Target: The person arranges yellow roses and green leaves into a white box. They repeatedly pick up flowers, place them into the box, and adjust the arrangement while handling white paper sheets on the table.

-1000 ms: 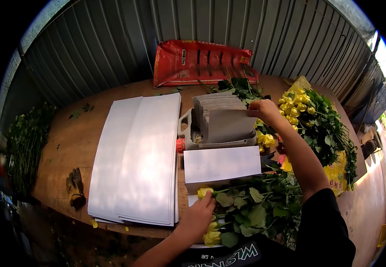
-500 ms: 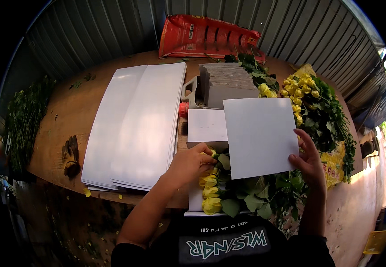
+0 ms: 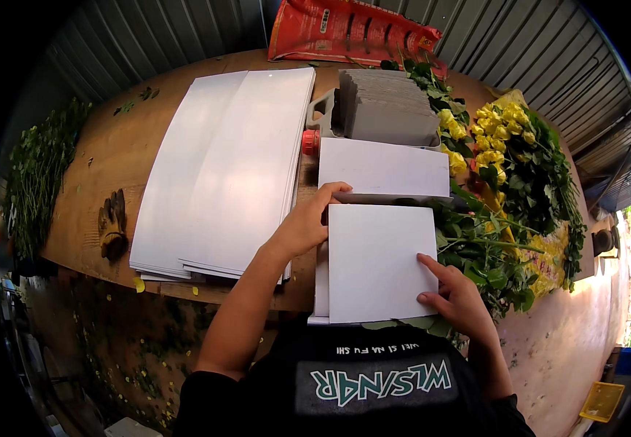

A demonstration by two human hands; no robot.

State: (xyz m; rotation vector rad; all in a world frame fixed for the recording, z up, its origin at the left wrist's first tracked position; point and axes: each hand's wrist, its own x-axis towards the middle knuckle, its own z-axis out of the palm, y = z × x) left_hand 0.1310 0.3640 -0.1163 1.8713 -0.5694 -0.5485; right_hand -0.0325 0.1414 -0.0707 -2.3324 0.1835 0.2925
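Observation:
A white rectangular sheet of card (image 3: 381, 269) lies in front of me over the spot where yellow roses showed before; those blooms are now hidden. Along its right edge my right hand (image 3: 461, 300) grips it, with thumb and forefinger on the upper face. At the sheet's far left corner is my left hand (image 3: 304, 226), its fingers bent and partly covered, so what they hold is hidden. A white flat-topped block (image 3: 385, 167) stands just beyond the sheet. Green rose leaves and stems (image 3: 479, 255) stick out to the right.
Large white sheets (image 3: 221, 175) are stacked at left, beside a dirty glove (image 3: 112, 226). Grey cards (image 3: 392, 105) stand behind the block in a cut container with a red cap (image 3: 310, 142). Yellow roses (image 3: 501, 135) lie at right, cut greenery (image 3: 46, 178) at far left, a red bag (image 3: 352, 30) behind.
My right hand has lowered the card leftward and toward me, over the roses. My left hand has moved from the blooms to the card's far left corner. The head view has shifted slightly.

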